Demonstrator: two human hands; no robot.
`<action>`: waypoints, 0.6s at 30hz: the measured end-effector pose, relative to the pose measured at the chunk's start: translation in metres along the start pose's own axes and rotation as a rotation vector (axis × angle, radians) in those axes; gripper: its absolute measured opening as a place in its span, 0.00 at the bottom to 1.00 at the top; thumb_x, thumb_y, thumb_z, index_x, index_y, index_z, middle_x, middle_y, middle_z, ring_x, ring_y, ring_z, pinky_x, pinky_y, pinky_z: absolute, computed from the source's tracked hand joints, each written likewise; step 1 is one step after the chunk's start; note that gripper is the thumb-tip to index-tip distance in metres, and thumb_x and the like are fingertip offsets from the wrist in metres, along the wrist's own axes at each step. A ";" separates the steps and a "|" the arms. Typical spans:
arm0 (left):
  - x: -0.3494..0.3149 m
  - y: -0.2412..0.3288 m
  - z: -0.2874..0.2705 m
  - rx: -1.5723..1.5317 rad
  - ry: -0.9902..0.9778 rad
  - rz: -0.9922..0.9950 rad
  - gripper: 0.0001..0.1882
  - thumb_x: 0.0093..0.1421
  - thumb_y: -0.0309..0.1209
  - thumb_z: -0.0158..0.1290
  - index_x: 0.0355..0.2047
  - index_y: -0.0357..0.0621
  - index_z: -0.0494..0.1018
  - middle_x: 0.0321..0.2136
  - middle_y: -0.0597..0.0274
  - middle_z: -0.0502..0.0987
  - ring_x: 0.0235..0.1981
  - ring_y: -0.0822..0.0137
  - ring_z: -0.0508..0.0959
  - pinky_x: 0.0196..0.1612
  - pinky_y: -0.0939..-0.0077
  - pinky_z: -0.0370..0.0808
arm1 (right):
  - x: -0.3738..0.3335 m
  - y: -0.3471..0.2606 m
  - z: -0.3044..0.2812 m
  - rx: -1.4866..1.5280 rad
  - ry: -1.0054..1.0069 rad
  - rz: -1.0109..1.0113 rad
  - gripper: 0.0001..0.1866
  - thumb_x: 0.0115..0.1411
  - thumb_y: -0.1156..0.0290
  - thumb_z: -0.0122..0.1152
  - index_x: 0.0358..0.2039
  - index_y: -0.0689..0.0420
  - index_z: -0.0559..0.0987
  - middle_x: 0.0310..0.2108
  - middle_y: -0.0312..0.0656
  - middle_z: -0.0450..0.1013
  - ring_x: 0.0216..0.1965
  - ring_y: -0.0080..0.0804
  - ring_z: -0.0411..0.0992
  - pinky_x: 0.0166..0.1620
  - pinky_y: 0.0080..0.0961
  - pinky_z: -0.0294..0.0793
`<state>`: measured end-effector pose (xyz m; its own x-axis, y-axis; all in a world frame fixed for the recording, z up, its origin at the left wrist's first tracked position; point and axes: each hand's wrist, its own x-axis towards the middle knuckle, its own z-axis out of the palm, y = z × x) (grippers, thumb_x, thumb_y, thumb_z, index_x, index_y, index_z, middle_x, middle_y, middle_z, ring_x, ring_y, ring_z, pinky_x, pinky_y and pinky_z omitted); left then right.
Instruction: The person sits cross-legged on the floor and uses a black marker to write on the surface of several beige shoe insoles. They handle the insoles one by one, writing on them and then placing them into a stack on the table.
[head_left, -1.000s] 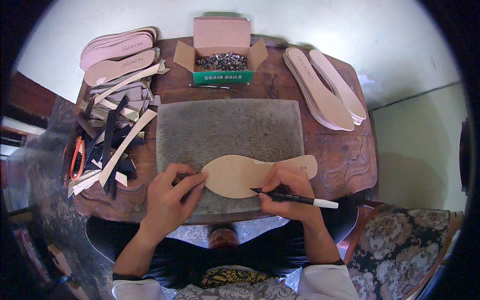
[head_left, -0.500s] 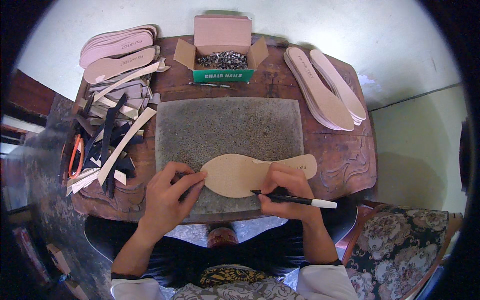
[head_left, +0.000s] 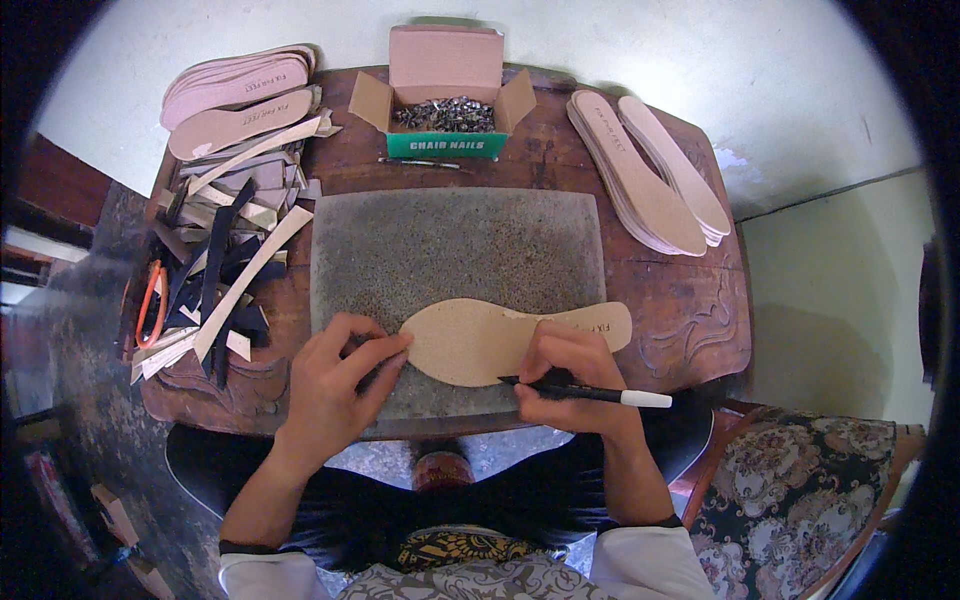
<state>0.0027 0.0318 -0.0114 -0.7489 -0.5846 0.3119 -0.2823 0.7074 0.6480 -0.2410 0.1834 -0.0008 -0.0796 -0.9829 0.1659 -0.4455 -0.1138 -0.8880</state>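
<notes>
Hardly anything had moved since the earlier frame: only the whole view had shifted slightly. One insole (head_left: 460, 343) lay mostly on one grey mat (head_left: 450, 235) on the desk (head_left: 670, 310). The left hand (head_left: 340, 380) touched its rounded end; whether it pinched it, I could not tell. The right hand (head_left: 575, 375) was clamped on one black marker (head_left: 590, 394), tip near the insole's near edge. Beyond stood one open box (head_left: 440, 147) of metal bits (head_left: 445, 115), with two insole stacks (head_left: 640, 180) to the right.
</notes>
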 end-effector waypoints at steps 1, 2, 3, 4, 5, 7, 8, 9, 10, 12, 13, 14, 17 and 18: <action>0.000 0.000 0.000 0.003 -0.002 -0.003 0.15 0.52 0.25 0.67 0.41 0.47 0.83 0.35 0.62 0.76 0.26 0.62 0.75 0.30 0.68 0.72 | 0.000 -0.001 0.000 -0.002 0.001 0.003 0.13 0.43 0.78 0.70 0.23 0.58 0.71 0.25 0.41 0.69 0.27 0.39 0.72 0.30 0.32 0.69; 0.000 0.001 0.000 0.006 -0.005 -0.006 0.15 0.52 0.25 0.67 0.41 0.47 0.83 0.35 0.62 0.76 0.26 0.62 0.75 0.30 0.68 0.72 | 0.000 -0.001 -0.001 -0.009 -0.001 0.000 0.13 0.44 0.78 0.70 0.23 0.58 0.71 0.25 0.41 0.69 0.27 0.39 0.72 0.30 0.32 0.69; 0.001 0.001 0.000 0.008 -0.007 -0.009 0.15 0.52 0.25 0.67 0.41 0.47 0.83 0.35 0.62 0.76 0.26 0.62 0.75 0.30 0.68 0.72 | 0.000 -0.001 -0.001 -0.015 -0.003 -0.002 0.13 0.44 0.78 0.70 0.23 0.58 0.71 0.25 0.41 0.69 0.27 0.39 0.72 0.30 0.32 0.69; 0.001 0.001 -0.001 0.008 -0.006 -0.009 0.15 0.52 0.25 0.67 0.41 0.47 0.83 0.35 0.62 0.76 0.26 0.62 0.75 0.30 0.68 0.72 | 0.000 -0.001 -0.001 -0.020 -0.006 -0.005 0.13 0.44 0.78 0.70 0.24 0.58 0.71 0.25 0.41 0.69 0.27 0.39 0.72 0.30 0.32 0.69; 0.001 0.002 -0.001 0.007 -0.005 -0.010 0.14 0.52 0.25 0.67 0.41 0.47 0.83 0.35 0.62 0.76 0.26 0.62 0.75 0.30 0.68 0.72 | 0.001 -0.001 -0.002 -0.017 -0.010 -0.005 0.13 0.44 0.78 0.70 0.24 0.58 0.71 0.25 0.41 0.69 0.27 0.39 0.72 0.30 0.31 0.69; 0.001 0.002 -0.001 0.004 -0.003 -0.011 0.14 0.52 0.26 0.67 0.41 0.47 0.83 0.35 0.62 0.76 0.27 0.62 0.75 0.30 0.68 0.72 | 0.001 -0.002 -0.002 -0.012 -0.019 -0.004 0.13 0.44 0.77 0.70 0.24 0.58 0.71 0.25 0.41 0.69 0.28 0.39 0.72 0.30 0.31 0.69; 0.001 0.001 -0.001 0.001 -0.002 -0.012 0.14 0.52 0.26 0.67 0.41 0.47 0.83 0.35 0.62 0.76 0.27 0.62 0.75 0.30 0.68 0.73 | 0.001 -0.002 -0.001 -0.011 -0.015 -0.003 0.13 0.44 0.77 0.70 0.24 0.58 0.71 0.25 0.41 0.69 0.28 0.39 0.72 0.30 0.31 0.69; 0.001 0.001 -0.001 -0.001 0.000 -0.013 0.14 0.52 0.26 0.67 0.41 0.47 0.83 0.35 0.62 0.76 0.27 0.62 0.76 0.30 0.68 0.73 | 0.001 -0.001 0.000 -0.011 -0.011 -0.003 0.13 0.44 0.77 0.70 0.24 0.58 0.71 0.25 0.41 0.69 0.28 0.39 0.72 0.30 0.31 0.69; 0.001 0.001 -0.001 0.000 -0.002 -0.014 0.14 0.52 0.26 0.67 0.41 0.47 0.83 0.35 0.62 0.76 0.27 0.62 0.76 0.30 0.68 0.73 | 0.001 -0.001 0.000 -0.012 -0.007 -0.002 0.13 0.44 0.77 0.70 0.24 0.58 0.71 0.25 0.41 0.69 0.28 0.38 0.72 0.30 0.31 0.69; 0.001 0.001 -0.001 0.003 -0.005 -0.017 0.14 0.52 0.26 0.67 0.41 0.47 0.83 0.35 0.62 0.76 0.27 0.62 0.76 0.30 0.68 0.73 | 0.001 0.000 0.000 0.003 -0.007 0.001 0.13 0.44 0.77 0.70 0.24 0.58 0.71 0.25 0.41 0.69 0.28 0.39 0.71 0.31 0.31 0.69; 0.001 0.001 -0.001 0.005 -0.003 -0.012 0.14 0.52 0.26 0.67 0.41 0.47 0.83 0.35 0.62 0.76 0.27 0.62 0.76 0.30 0.68 0.73 | 0.001 0.001 0.000 0.012 -0.008 0.002 0.13 0.44 0.77 0.70 0.24 0.58 0.71 0.25 0.41 0.69 0.28 0.39 0.71 0.31 0.31 0.69; 0.001 0.001 -0.001 0.006 0.000 -0.007 0.14 0.52 0.26 0.67 0.41 0.47 0.83 0.35 0.62 0.76 0.27 0.62 0.76 0.30 0.69 0.73 | 0.001 0.000 0.000 0.011 -0.009 0.002 0.13 0.44 0.77 0.70 0.24 0.58 0.71 0.25 0.41 0.68 0.28 0.39 0.71 0.31 0.31 0.69; 0.001 0.000 0.000 0.001 0.004 -0.001 0.14 0.52 0.25 0.67 0.41 0.47 0.83 0.35 0.62 0.76 0.27 0.62 0.76 0.30 0.68 0.73 | 0.001 0.000 -0.001 0.007 -0.012 0.002 0.13 0.45 0.78 0.70 0.24 0.58 0.71 0.25 0.41 0.68 0.28 0.39 0.71 0.31 0.31 0.68; 0.001 0.000 0.000 -0.002 0.005 0.000 0.14 0.52 0.25 0.67 0.41 0.47 0.83 0.35 0.62 0.76 0.27 0.62 0.76 0.30 0.68 0.73 | 0.001 0.000 -0.001 0.006 -0.013 0.000 0.13 0.45 0.78 0.70 0.24 0.58 0.71 0.25 0.41 0.68 0.27 0.38 0.71 0.30 0.31 0.68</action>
<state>0.0017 0.0309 -0.0105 -0.7463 -0.5862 0.3152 -0.2808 0.7067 0.6494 -0.2417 0.1826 -0.0002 -0.0684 -0.9847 0.1601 -0.4399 -0.1143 -0.8907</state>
